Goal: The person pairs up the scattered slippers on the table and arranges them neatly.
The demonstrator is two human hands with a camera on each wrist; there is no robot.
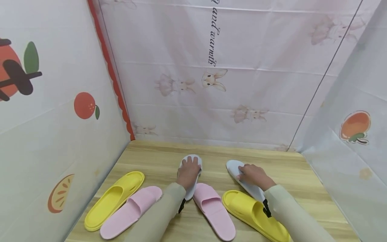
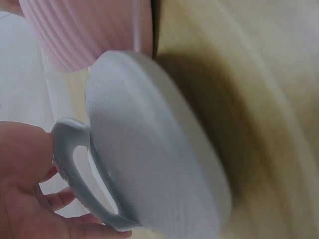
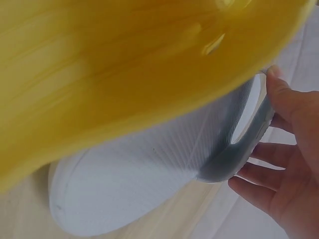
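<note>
My left hand (image 1: 188, 173) grips the strap of a pale grey-blue slipper (image 1: 191, 193) near the middle of the wooden board. In the left wrist view, the fingers wrap over the strap and the slipper's heel end (image 2: 144, 139) is towards the camera, tilted. Farther right, my right hand (image 1: 256, 175) holds the matching slipper (image 1: 233, 166), which points up and left. Thumb and fingers pinch its strap in the right wrist view, where the footbed (image 3: 114, 189) is partly hidden behind yellow. Beside the left slipper lies a pink slipper (image 1: 222, 220); a yellow slipper (image 1: 239, 205) lies under my right forearm.
Another yellow slipper (image 1: 104, 203) and another pink slipper (image 1: 121, 220) lie side by side at the left. The wooden board (image 1: 163, 149) ends at a rabbit-print back wall (image 1: 187, 121). Fruit-print walls stand at the left (image 1: 90, 148) and right (image 1: 332, 158).
</note>
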